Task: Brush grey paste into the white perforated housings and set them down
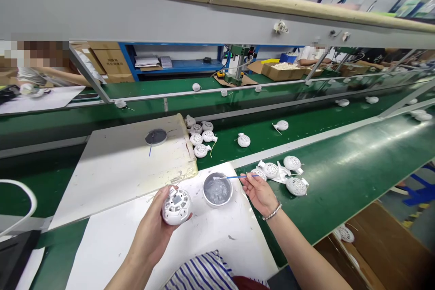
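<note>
My left hand (157, 222) is wrapped round a white, round plastic housing (177, 207) with a pattern of cut-outs and a small grey square on its face. Between the fingers of my right hand (260, 192) is a thin blue-handled brush (236, 176). The brush's pale tip lies over the near-full round tub of grey paste (217, 189), at its upper part; whether it touches the paste I cannot tell. The tub stands on white sheeting (204, 240) between my two hands. Several similar white housings (271, 170) lie just beyond my right hand.
A white board (115, 167) at the left bears a second dish of grey paste (155, 137). More housings (203, 150) cluster at its right edge and along the green belt (258, 145). A metal rail (306, 136) borders the belt. An open carton (374, 240) stands low right. Co-workers sit across the line.
</note>
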Demonstrator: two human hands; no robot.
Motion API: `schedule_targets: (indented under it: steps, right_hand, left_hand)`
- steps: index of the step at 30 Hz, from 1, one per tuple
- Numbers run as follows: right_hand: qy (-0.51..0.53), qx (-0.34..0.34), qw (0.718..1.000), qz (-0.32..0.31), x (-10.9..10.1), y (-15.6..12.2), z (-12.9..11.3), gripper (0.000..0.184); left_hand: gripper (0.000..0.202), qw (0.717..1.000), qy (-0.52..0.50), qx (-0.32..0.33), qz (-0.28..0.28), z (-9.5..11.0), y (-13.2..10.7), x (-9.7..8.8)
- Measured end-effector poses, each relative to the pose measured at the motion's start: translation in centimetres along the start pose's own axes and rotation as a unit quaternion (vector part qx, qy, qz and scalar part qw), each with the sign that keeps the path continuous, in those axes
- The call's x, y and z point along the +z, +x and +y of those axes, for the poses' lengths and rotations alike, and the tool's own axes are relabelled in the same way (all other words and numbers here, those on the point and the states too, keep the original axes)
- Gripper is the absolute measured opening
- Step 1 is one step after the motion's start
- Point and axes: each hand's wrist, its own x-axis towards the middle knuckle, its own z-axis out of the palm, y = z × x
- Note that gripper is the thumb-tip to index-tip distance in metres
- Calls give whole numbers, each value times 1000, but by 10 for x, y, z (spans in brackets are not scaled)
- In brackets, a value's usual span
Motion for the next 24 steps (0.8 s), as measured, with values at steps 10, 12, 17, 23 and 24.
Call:
schedule_targets:
  steps: [10,12,17,23,24]
  right_hand:
    - [19,-28,998,-62,37,-33,-57,23]
    - [-6,-60,994,-93,41,-41,-61,21]
    - [-89,-193,964,-157,41,-62,-61,9]
    - [-187,-362,892,-197,44,-85,-65,9]
    - [-202,-381,879,-202,45,-88,-66,12]
  left_hand:
    - [31,993,3,-44,-113,-7,2,11]
    - [30,992,14,-34,-124,-5,-2,11]
    - [31,985,67,5,-156,-2,-11,11]
    - [32,983,94,15,-160,1,-21,16]
    - [33,982,95,13,-162,1,-22,17]
